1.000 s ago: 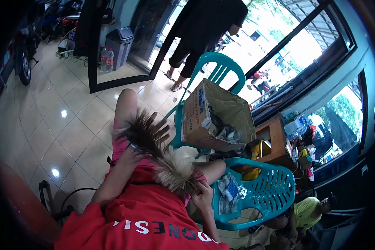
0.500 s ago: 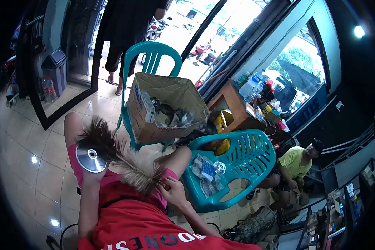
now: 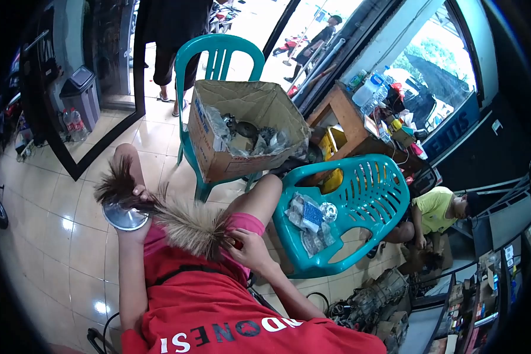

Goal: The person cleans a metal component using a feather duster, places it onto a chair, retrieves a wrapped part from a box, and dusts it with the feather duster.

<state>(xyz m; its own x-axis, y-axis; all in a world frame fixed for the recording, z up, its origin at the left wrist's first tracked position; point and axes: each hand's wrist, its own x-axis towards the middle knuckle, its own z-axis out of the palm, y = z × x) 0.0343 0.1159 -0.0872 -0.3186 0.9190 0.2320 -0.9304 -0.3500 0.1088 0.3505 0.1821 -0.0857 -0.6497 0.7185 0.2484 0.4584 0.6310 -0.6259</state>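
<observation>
My left hand (image 3: 137, 231) holds a shiny metal disc (image 3: 125, 218) at the left, above my lap; its fingertips show over the disc's upper edge. A feather duster, brown at its far end and with pale feathers (image 3: 192, 227) nearer me, stretches across my lap. Its dark feathers cover part of the disc. My right hand (image 3: 249, 249) is closed on the duster's red handle (image 3: 238, 243), beside my right thigh.
A cardboard box (image 3: 218, 168) of parts stands on a green chair (image 3: 221, 44). Right of my knee, another green chair (image 3: 295, 248) bears plastic-wrapped items (image 3: 307, 215). Beyond are a cluttered wooden table (image 3: 336, 106), a seated person (image 3: 435, 209) and people near the doorway.
The dark feathers have moved down over the disc, which shows more edge-on than half a second ago. A second ago no disc showed. Another person has appeared outside.
</observation>
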